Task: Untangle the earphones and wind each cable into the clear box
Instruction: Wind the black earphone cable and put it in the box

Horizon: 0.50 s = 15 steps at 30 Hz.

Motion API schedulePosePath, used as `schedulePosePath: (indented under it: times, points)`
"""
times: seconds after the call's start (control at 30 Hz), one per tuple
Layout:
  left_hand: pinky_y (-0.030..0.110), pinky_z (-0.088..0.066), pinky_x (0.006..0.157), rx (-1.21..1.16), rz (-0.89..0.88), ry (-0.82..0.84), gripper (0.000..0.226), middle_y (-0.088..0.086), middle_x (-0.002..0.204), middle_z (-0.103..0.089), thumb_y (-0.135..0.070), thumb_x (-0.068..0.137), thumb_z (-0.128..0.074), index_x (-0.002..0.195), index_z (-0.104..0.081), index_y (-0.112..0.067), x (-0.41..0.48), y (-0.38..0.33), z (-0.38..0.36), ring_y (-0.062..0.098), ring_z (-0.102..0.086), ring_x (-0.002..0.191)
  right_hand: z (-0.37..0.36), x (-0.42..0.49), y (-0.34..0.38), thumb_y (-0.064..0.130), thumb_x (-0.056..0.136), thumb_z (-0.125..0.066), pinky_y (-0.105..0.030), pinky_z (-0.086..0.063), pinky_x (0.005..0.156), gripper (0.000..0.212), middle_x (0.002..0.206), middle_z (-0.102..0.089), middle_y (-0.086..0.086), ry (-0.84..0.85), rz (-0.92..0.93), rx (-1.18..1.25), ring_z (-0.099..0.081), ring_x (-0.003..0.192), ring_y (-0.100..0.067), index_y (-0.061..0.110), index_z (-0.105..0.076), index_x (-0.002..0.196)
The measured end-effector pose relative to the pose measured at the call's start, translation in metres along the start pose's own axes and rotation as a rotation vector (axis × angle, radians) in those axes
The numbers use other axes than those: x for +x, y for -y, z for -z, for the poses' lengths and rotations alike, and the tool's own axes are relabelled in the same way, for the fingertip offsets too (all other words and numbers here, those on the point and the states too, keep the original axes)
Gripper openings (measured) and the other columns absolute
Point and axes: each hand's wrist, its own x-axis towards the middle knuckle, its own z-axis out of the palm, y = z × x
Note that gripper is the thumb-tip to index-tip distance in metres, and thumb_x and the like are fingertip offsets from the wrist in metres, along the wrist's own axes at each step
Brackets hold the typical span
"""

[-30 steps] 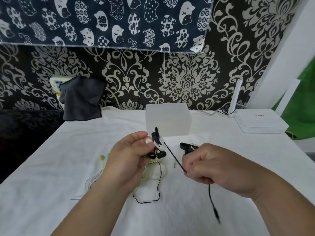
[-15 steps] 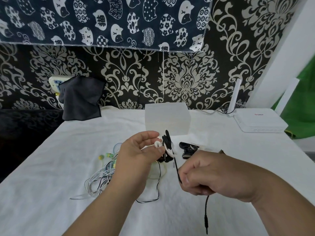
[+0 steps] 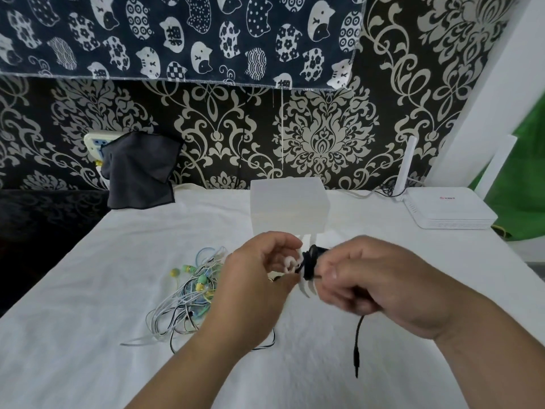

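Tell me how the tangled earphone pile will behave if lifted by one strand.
Probably floppy: the tangled pile is thin looping strands, so it should sag. Likely it lifts as one clump, since strands cross through each other. It looks light; only small earbuds weight it.

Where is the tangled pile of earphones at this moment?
In the head view, the tangled pile lies on the white cloth left of centre, just left of the left hand and nearer than the clear box.

Frosted translucent plastic box (image 3: pixel 288 208); matt white tablecloth (image 3: pixel 88 335); glossy plastic router (image 3: pixel 448 212).
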Motion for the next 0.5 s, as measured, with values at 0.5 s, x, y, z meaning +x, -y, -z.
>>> schedulePosePath:
  times: [0.5]
  points:
    - [0.027,-0.051,0.07,-0.452,0.034,0.256,0.046,0.005,0.086,-0.066,0.019,0.071,-0.068,0.1,-0.054,-0.015,0.001,-0.007,0.002,0.017,-0.061,0.074,0.013,0.008,-0.019,0.019,0.097,-0.06,-0.019,-0.034,0.041,0.028,0.047,-0.05,0.008,-0.61,-0.087,-0.317,-0.039,0.039,-0.007,0.019,-0.072,0.071]
